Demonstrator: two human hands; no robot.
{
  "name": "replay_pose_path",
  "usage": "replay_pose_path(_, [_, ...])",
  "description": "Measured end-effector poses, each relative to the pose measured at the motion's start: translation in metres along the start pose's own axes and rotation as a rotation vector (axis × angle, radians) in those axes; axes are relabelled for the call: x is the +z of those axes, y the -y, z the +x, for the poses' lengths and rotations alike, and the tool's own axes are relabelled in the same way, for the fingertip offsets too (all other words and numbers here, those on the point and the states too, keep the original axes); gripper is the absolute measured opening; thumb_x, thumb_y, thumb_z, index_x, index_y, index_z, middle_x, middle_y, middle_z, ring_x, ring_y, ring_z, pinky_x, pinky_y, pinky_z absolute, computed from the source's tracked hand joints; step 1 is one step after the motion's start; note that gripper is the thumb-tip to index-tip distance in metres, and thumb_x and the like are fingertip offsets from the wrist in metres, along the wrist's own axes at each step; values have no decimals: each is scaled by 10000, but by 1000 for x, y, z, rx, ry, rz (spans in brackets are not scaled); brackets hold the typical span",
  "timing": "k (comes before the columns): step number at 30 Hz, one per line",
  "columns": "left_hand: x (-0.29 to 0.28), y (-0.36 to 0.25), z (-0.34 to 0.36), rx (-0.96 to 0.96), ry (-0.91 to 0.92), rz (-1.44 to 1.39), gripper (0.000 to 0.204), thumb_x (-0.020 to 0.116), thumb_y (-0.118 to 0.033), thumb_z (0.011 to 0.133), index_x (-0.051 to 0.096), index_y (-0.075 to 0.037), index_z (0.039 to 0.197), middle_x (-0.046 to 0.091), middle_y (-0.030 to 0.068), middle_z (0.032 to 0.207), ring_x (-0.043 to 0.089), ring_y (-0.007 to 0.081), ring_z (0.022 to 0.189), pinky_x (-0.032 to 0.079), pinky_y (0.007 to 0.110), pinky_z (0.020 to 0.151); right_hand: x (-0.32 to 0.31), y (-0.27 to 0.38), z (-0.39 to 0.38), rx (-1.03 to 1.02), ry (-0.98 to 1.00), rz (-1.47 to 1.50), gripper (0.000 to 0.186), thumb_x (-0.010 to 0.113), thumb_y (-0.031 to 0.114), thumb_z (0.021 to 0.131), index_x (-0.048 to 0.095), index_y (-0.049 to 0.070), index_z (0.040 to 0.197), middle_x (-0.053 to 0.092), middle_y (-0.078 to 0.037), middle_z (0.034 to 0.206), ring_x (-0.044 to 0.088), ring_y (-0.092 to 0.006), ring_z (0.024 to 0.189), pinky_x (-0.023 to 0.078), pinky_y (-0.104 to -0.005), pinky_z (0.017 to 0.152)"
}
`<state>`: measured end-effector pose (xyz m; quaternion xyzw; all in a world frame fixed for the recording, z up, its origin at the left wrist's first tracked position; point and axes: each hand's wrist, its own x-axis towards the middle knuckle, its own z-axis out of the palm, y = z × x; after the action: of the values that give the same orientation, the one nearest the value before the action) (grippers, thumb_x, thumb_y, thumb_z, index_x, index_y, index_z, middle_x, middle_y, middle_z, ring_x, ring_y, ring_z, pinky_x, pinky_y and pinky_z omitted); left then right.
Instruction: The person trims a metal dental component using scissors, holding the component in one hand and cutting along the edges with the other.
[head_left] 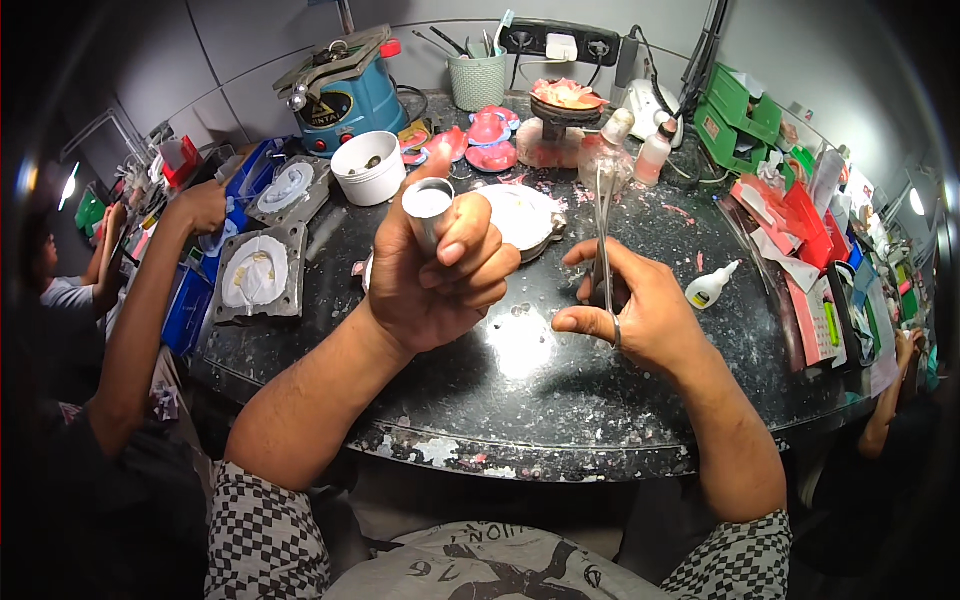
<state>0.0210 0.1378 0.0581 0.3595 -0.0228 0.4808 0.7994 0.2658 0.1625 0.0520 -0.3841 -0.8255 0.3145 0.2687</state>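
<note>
We wrap left hand (440,275) fingers tight round the small metal cup (428,205), likely light, rigid, slippery, while right hand (630,310) fingers pinch the thin stiff spatula (603,235) low on its shaft.

Two metal flask halves (256,275) with white plaster, one white bowl (368,167), one blue machine (350,95), one green cup (477,78) of tools, two clear bottles (652,155), one small white squeeze bottle (711,286).
</note>
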Motion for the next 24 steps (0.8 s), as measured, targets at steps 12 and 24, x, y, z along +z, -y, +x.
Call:
replay_pose_path(12, [1, 8, 8, 236, -342, 132, 469, 461, -551, 1016, 538, -89, 988, 440, 21, 857, 427, 171, 807, 379, 282, 594, -3, -5, 3, -52, -122, -108, 688, 851, 613, 707, 631, 42, 1021, 651, -93, 835, 638, -215, 715, 524, -358, 694])
replay_pose_path(24, [0, 5, 6, 289, -405, 182, 472, 506, -512, 1001, 600, -61, 1102, 495, 34, 933, 457, 180, 870, 388, 322, 698, -2, -15, 8, 81, -38, -107, 622, 851, 577, 736, 675, 19, 947, 667, -87, 754, 660, -192, 697, 526, -342, 662])
